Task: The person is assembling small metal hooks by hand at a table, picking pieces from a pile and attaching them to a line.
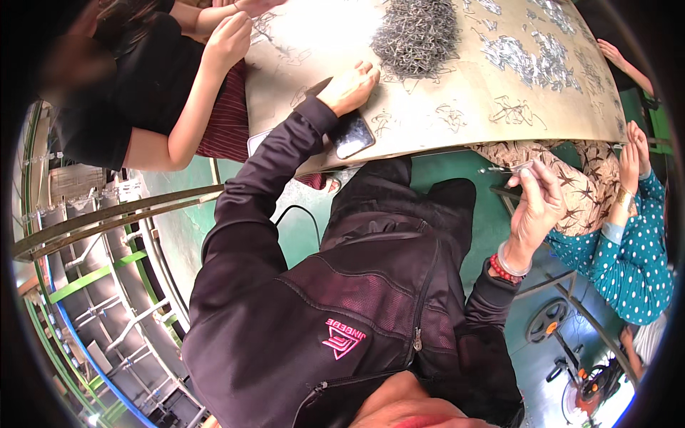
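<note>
My left hand [351, 89] rests over the near edge of the pale table [421, 128], fingers curled together. Whatever they hold, if anything, is hidden. Beside its wrist lies a dark phone [351, 134], and a dark pointed shape [319, 87] shows on its other side. Just beyond that hand rises a heap of dark bent wire pieces [417, 39]. My right hand [539, 203] is raised off the table's near edge at the right. Its thumb and fingers pinch thin metal pieces [499, 170] that stick out to the left; their exact kind is too small to tell.
Silver metal pieces [531, 60] spread over the table's far right, with small wire clusters [514, 110] nearer. A person in black [143, 85] works at the left; another in dotted teal sleeves [614, 264] sits at the right. Metal racks [107, 285] stand at left, a wheeled object [549, 321] at lower right.
</note>
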Motion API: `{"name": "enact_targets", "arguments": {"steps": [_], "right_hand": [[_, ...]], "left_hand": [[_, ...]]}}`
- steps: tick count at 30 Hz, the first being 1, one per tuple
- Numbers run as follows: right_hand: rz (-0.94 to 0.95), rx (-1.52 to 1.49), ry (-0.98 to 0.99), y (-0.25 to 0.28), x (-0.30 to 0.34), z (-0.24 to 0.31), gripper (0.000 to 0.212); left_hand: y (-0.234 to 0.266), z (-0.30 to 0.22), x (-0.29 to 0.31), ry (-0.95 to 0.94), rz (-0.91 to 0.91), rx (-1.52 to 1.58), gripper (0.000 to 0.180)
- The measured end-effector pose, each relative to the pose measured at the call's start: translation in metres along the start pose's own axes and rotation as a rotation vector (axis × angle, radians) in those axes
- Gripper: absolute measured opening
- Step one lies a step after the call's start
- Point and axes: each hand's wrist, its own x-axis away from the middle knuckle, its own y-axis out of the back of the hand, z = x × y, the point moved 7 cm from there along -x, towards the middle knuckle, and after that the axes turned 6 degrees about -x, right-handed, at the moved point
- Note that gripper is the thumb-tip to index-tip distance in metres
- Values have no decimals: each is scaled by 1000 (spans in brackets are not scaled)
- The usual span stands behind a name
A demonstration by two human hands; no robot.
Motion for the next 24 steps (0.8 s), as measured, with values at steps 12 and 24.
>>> {"name": "enact_targets", "arguments": {"steps": [12, 24], "right_hand": [[-52, 42, 21, -5, 17, -16, 19], [-26, 315, 231, -18, 14, 10, 23]], "left_hand": [[108, -175, -55, 241, -71, 1486, 9], [103, -183, -65, 292, -248, 1357, 8]]}}
